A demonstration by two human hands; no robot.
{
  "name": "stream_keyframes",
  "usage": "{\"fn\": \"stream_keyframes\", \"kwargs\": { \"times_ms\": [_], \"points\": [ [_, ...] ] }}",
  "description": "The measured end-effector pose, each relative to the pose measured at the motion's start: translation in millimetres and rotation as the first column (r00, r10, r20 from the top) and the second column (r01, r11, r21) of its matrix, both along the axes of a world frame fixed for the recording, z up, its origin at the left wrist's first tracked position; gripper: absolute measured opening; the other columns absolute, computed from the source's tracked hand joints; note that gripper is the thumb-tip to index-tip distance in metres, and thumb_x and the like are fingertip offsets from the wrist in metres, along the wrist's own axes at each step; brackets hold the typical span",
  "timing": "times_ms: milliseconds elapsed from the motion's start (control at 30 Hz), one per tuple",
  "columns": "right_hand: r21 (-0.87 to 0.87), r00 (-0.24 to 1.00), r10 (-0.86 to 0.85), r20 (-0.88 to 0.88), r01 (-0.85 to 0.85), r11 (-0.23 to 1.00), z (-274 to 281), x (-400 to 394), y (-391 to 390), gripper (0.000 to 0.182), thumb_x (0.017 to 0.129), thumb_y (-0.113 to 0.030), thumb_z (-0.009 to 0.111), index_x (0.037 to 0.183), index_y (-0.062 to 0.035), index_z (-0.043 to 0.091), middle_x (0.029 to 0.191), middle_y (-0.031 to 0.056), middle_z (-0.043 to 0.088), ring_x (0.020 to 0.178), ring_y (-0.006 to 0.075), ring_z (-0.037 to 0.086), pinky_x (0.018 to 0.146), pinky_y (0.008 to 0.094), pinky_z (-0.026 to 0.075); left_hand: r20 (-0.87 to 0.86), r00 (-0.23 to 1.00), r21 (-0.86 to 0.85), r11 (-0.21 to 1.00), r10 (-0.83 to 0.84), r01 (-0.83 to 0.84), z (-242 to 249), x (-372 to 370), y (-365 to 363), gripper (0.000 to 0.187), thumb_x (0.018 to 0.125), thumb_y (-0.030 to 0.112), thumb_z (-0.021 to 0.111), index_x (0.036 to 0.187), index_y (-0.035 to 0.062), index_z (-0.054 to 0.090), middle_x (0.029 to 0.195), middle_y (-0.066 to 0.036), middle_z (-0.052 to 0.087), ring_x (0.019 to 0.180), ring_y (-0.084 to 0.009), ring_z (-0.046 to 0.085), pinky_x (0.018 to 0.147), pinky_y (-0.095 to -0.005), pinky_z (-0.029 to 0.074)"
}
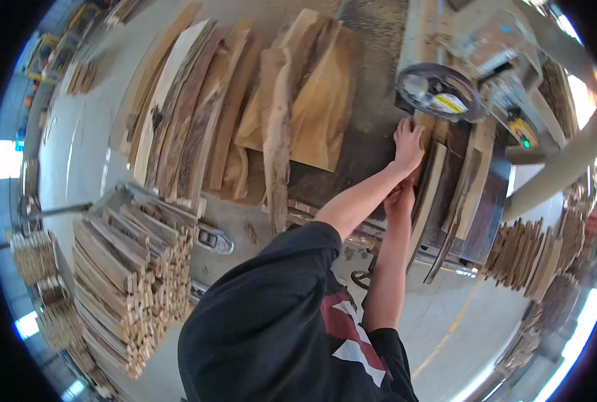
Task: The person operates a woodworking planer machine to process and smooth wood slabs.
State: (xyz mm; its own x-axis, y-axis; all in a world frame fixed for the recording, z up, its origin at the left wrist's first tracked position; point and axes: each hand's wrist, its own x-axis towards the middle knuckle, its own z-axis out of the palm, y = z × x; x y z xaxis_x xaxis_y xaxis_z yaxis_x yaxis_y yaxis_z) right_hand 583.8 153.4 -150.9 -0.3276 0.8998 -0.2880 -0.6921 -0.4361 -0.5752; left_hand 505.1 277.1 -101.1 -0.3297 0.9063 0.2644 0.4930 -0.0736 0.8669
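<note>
My left hand (409, 143) lies on top of a narrow wooden board (424, 127), its fingers stretched out and slightly apart. Just beyond its fingertips is a round dark machine part (402, 86) with a yellow label inside the ring. Closer to my body, my right hand (399, 198) is closed at the near end of the same board; part of its grip is hidden. Right beside both hands, a long pale strip of wood (427, 194) lies on the dark machine table (445, 177).
More wood strips (469, 184) lie farther right on the table. A ribbed hose (559, 164) curves past its right side. Wide rough-edged planks (278, 114) lie to the left. A tall stack of cut strips (127, 275) stands lower left, and bundled strips (523, 254) at right.
</note>
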Motion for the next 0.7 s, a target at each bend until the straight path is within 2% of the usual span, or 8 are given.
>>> {"fn": "stream_keyframes", "kwargs": {
  "times_ms": [67,133,367,467,533,567,633,700],
  "points": [
    [-0.413,0.908,-0.198,0.368,0.351,0.841,45.9,-27.3,29.5,0.050,0.108,-0.052,0.035,0.099,-0.0093,0.059,0.085,0.0044,0.067,0.080,0.0204,0.066,0.061,0.0309,0.053,0.113,0.992,0.013,0.999,0.049,-0.050,16.6,-31.3,-10.8,0.036,0.085,0.004,0.066,0.121,0.0077,0.062,0.135,-0.023,0.051,0.130,-0.0442,0.046,0.105,-0.0545,0.040],
    [-0.396,0.979,-0.095,0.183,0.162,0.904,-5.3,9.0,56.1,0.049,0.108,-0.053,0.035,0.096,-0.0105,0.057,0.095,0.0066,0.071,0.085,0.0206,0.068,0.063,0.0312,0.054,0.084,0.996,0.156,0.988,-0.009,-0.004,50.7,-86.9,-54.7,0.032,0.086,0.005,0.069,0.118,0.0078,0.064,0.129,-0.020,0.057,0.123,-0.0412,0.052,0.100,-0.0505,0.044],
    [-0.345,0.832,-0.034,0.554,0.267,0.900,42.3,-29.3,123.4,0.058,0.104,-0.062,0.031,0.097,-0.0098,0.056,0.100,0.0096,0.075,0.070,0.0206,0.068,0.049,0.0267,0.051,-0.295,0.905,0.126,0.951,0.307,-0.282,115.4,-243.6,-236.7,0.026,0.087,0.007,0.072,0.113,0.0044,0.065,0.121,-0.018,0.059,0.115,-0.0363,0.055,0.097,-0.0417,0.044],
    [-0.399,0.839,0.039,0.543,0.218,0.891,56.1,-31.4,136.2,0.064,0.103,-0.065,0.030,0.102,-0.0075,0.056,0.096,0.0096,0.075,0.068,0.0201,0.068,0.046,0.0263,0.049,-0.085,0.845,0.187,0.842,0.528,-0.507,83.7,-273.7,-269.7,0.033,0.089,0.012,0.072,0.119,0.0050,0.061,0.127,-0.016,0.056,0.117,-0.0285,0.054,0.096,-0.0400,0.043],
    [-0.206,0.804,-0.083,0.589,0.249,0.946,39.3,-37.8,119.0,0.061,0.102,-0.064,0.038,0.108,-0.0062,0.056,0.097,0.0101,0.074,0.074,0.0207,0.069,0.053,0.0262,0.051,0.514,0.656,-0.215,0.823,0.553,-0.525,59.0,-284.0,-288.8,0.041,0.094,0.016,0.071,0.130,0.0033,0.055,0.125,-0.011,0.059,0.113,-0.0209,0.056,0.094,-0.0348,0.046],
    [-0.054,0.790,-0.153,0.594,0.229,0.972,37.3,-46.1,100.8,0.053,0.104,-0.057,0.043,0.104,-0.0063,0.058,0.098,0.0111,0.073,0.077,0.0200,0.069,0.058,0.0265,0.051,0.531,0.650,-0.209,0.827,0.544,-0.521,58.9,-292.8,-293.5,0.041,0.094,0.016,0.071,0.130,0.0033,0.055,0.125,-0.011,0.059,0.113,-0.0209,0.056,0.094,-0.0348,0.046],
    [0.186,0.604,-0.222,0.765,0.122,0.975,51.2,-65.9,56.4,0.034,0.106,-0.034,0.051,0.096,-0.0046,0.065,0.093,0.0076,0.071,0.081,0.0152,0.068,0.066,0.0257,0.051,0.750,0.491,-0.536,0.842,0.443,0.061,63.4,-307.1,-285.0,0.049,0.096,0.016,0.070,0.139,0.0027,0.050,0.121,-0.006,0.063,0.108,-0.0151,0.059,0.087,-0.0309,0.049],
    [0.204,0.623,-0.248,0.742,0.144,0.968,44.3,-73.9,6.7,0.028,0.105,-0.026,0.057,0.102,-0.0015,0.069,0.093,0.0069,0.071,0.084,0.0120,0.067,0.074,0.0261,0.052,0.829,0.447,-0.452,0.874,0.336,0.181,75.8,-298.8,-278.8,0.051,0.095,0.015,0.069,0.140,0.0026,0.049,0.119,-0.004,0.065,0.105,-0.0144,0.062,0.084,-0.0311,0.050]
  ]
}}
